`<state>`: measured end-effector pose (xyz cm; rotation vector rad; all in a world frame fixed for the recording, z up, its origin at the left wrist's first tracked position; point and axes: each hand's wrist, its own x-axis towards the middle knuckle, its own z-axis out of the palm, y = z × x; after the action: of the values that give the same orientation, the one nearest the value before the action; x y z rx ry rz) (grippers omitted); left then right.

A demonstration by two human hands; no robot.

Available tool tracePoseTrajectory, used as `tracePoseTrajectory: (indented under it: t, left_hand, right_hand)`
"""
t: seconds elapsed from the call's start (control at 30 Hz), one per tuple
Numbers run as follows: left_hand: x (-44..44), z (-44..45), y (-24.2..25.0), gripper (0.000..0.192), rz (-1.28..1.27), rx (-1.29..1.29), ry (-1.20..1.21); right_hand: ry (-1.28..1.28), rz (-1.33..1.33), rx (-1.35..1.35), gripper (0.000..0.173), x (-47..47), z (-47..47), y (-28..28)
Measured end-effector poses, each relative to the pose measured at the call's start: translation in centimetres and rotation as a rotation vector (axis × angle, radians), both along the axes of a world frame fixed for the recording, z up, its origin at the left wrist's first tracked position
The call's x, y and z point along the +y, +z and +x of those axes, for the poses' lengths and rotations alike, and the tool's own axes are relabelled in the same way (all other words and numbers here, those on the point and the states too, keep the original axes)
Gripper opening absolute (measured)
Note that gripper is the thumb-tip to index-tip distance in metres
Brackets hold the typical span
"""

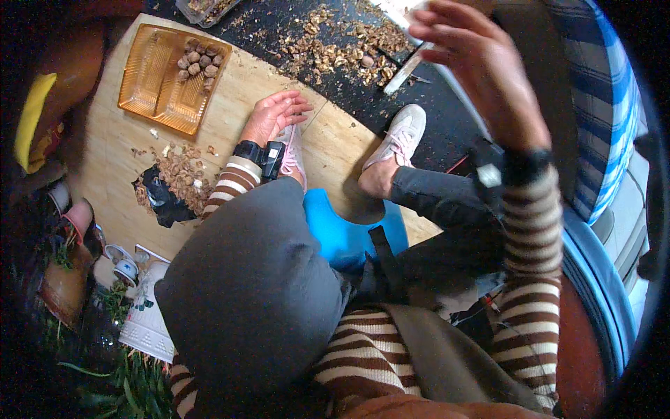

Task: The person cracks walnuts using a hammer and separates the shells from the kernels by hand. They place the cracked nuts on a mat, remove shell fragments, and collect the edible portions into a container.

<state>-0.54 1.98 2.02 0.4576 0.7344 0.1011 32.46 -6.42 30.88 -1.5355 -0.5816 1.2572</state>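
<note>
My left hand (pixel 276 112) hovers above a pink-laced shoe (pixel 293 149), palm partly up, its fingers loosely spread around nothing. Raised at the upper right, my right hand (pixel 484 73) is blurred, fingers extended and no object visible in it. Left of my left hand, an amber plastic tray (pixel 159 78) with two compartments holds several whole walnuts (pixel 199 62) in its right one. Broken walnut shells (pixel 180 173) lie heaped around a black plastic bag (pixel 165 196) on the wood-patterned floor. More shell pieces (pixel 340 47) cover a dark surface beyond my feet, with a whole walnut (pixel 367 62) among them.
A white bar (pixel 398 78) lies by the far shells. At top, a clear plastic container (pixel 207 10) is partly cut off. A blue plastic stool (pixel 335 235) is beneath me. Potted plants (pixel 131 382) and a white pot (pixel 149 314) stand left; blue checked fabric (pixel 602 105) hangs right.
</note>
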Motion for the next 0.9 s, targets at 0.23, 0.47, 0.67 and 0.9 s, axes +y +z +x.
tracePoseTrajectory:
  t: [0.23,0.47,0.67,0.9]
  left_hand:
    - [0.2,0.1,1.0,0.038,0.075,0.066,-0.022]
    - [3.8,-1.6,4.2,0.039,0.247,0.120,-0.056]
    - [8.9,-0.9,9.7,0.041,0.437,0.319,-0.193]
    - [7.7,7.3,9.8,0.032,0.617,0.285,-0.430]
  right_hand:
    - [0.122,-0.345,-0.714,0.052,-11.7,7.7,22.6]
    - [-0.089,-0.541,-0.686,0.044,-24.0,15.9,17.3]
    - [0.190,-0.489,-0.295,0.041,-20.2,12.2,-4.6]
    - [0.510,-0.134,-0.652,0.046,-10.8,3.8,-21.0]
